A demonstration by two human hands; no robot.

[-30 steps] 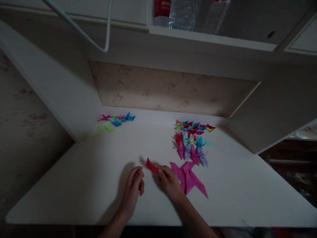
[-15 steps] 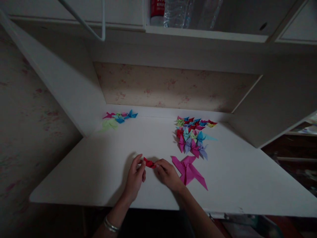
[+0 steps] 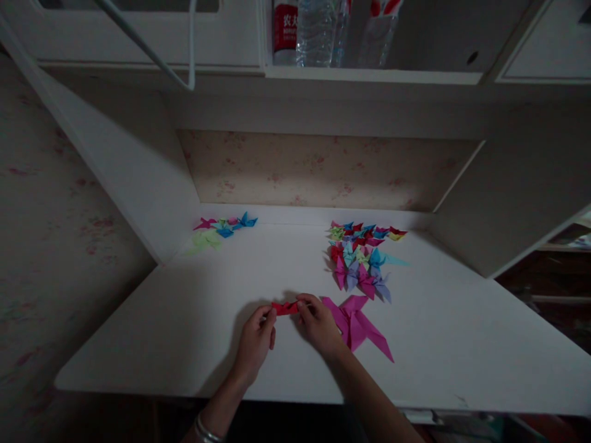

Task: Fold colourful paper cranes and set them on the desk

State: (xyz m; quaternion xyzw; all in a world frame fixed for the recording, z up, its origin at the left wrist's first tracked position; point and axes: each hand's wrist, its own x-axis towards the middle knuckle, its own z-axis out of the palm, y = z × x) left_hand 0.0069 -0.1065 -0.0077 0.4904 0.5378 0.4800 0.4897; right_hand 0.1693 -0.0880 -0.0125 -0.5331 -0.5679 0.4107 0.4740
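A small red folded paper piece (image 3: 285, 308), likely origami, is stretched between my two hands just above the desk. My left hand (image 3: 257, 338) pinches its left end between thumb and fingers. The right end is pinched by my right hand (image 3: 318, 323). Just right of that hand lies a large magenta paper crane (image 3: 354, 320), partly covered by it. Farther back on the right, several small paper cranes (image 3: 357, 261) in pink, lilac, blue, red and green sit in close rows.
More small folded cranes (image 3: 226, 227) and a pale green one (image 3: 206, 240) lie at the back left of the white desk (image 3: 184, 344). Overhead, a shelf (image 3: 378, 75) holds plastic bottles (image 3: 316, 34). Side panels and a floral back wall (image 3: 295, 169) enclose the desk.
My hands have shifted slightly right and spread a little, and the red paper now lies more level and drawn out between them. The whole view has tilted up slightly.
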